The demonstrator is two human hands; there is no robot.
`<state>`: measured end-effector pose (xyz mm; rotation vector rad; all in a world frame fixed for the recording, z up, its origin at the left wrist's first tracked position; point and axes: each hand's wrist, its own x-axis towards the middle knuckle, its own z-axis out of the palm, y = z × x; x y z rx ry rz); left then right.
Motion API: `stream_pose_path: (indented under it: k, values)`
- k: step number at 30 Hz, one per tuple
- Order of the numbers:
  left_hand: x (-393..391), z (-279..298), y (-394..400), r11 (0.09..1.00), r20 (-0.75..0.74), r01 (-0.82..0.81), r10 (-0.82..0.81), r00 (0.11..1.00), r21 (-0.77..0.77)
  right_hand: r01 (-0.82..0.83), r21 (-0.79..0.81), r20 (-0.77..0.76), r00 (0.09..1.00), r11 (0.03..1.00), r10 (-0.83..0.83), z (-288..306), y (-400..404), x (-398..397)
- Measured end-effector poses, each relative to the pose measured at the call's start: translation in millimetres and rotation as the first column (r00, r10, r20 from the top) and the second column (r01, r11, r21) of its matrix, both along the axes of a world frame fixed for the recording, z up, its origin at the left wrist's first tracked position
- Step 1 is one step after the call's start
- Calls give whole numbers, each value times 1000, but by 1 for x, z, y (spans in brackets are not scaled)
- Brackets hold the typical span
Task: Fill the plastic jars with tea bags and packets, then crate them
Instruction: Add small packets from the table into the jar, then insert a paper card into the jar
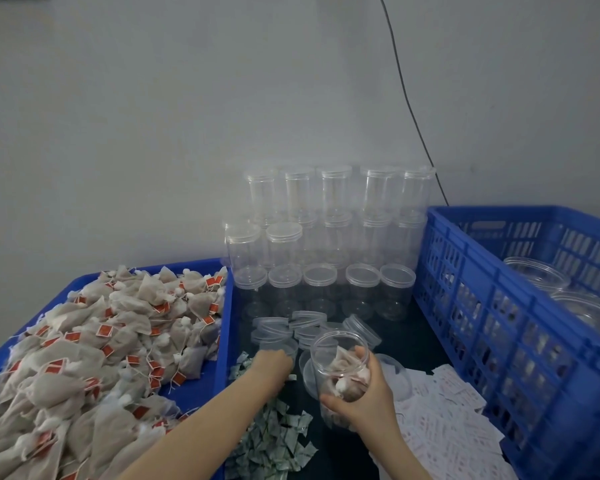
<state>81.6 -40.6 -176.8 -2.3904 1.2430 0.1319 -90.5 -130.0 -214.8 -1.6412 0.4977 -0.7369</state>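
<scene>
Nearest the camera, two bare forearms reached forward over the dark table [409, 327]. The right hand [361, 393] gripped a clear, round, lidless plastic jar [336, 362], thumb on its near side and fingers curled round the far wall; the jar was tilted with its mouth toward the wall. Inside it lay a few soft, beige mesh tea bags [347, 379], crumpled against the smooth wall beneath the fingers.

The left hand [272, 363] reached down with fingers bent into a scatter of small green-and-white paper packets [274, 441]; whether it pinched one cannot be told.

Just beyond both hands lay loose clear screw lids [305, 323], some on edge. Right of the right hand spread flat white sachets printed in red [444, 420]. Left of the left hand, a shallow blue plastic tray [219, 375] was heaped with pillowy beige tea bags bearing red tags on strings [94, 344].

Farther off, past the lids, capped transparent cylindrical jars [326, 237] stood stacked in tiers against the grey wall [153, 116]. To the right stood a blue slotted plastic crate [482, 306] holding more jars [537, 275]. A black cable [406, 98] ran down the wall.
</scene>
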Motion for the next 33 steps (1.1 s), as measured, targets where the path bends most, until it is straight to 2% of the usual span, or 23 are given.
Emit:
stream_pose_path:
  k: [5,10,15,26,33]
  values:
    - [4,-1,1,1000,123,-19,17,992,18,12,8,4,1000,1000,-12,-2,1,-2]
    - [2,-6,-1,997,185,35,-48,982,69,12,9,4,1000,1000,-12,-1,3,-1]
    - [3,-14,-4,994,198,79,-92,976,76,17,3,-1,1000,1000,-17,0,4,-4]
    - [-2,-20,-7,970,241,139,-186,953,199,13,-5,-16,1000,1000,-13,2,6,-7]
    - [-1,14,1,998,228,66,-67,971,10,17,-2,-32,999,1000,-17,3,4,-10]
